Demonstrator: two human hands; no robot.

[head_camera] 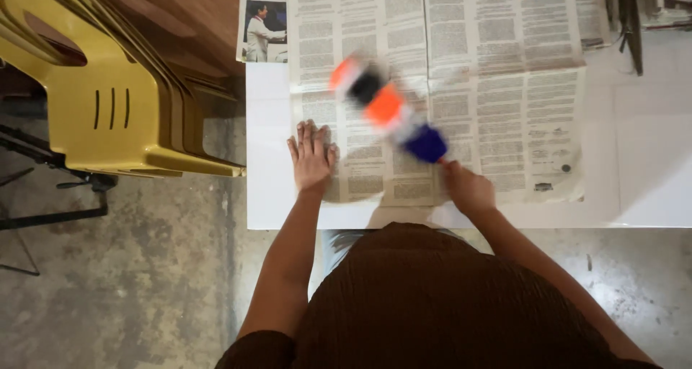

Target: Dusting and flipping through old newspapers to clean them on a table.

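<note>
My left hand (311,156) lies flat, fingers together, on a spread newspaper (497,88) at its lower left corner. My right hand (468,189) grips the near end of a long object (386,106) coloured blue, orange, white and black. The object is motion-blurred and stretches diagonally up and left over the newspaper. What kind of thing it is I cannot tell from the blur.
The newspaper covers a white table (649,174) whose front edge runs just before my body. A stack of yellow plastic chairs (108,95) stands to the left on the concrete floor (144,282). Dark items (634,23) lie at the table's far right.
</note>
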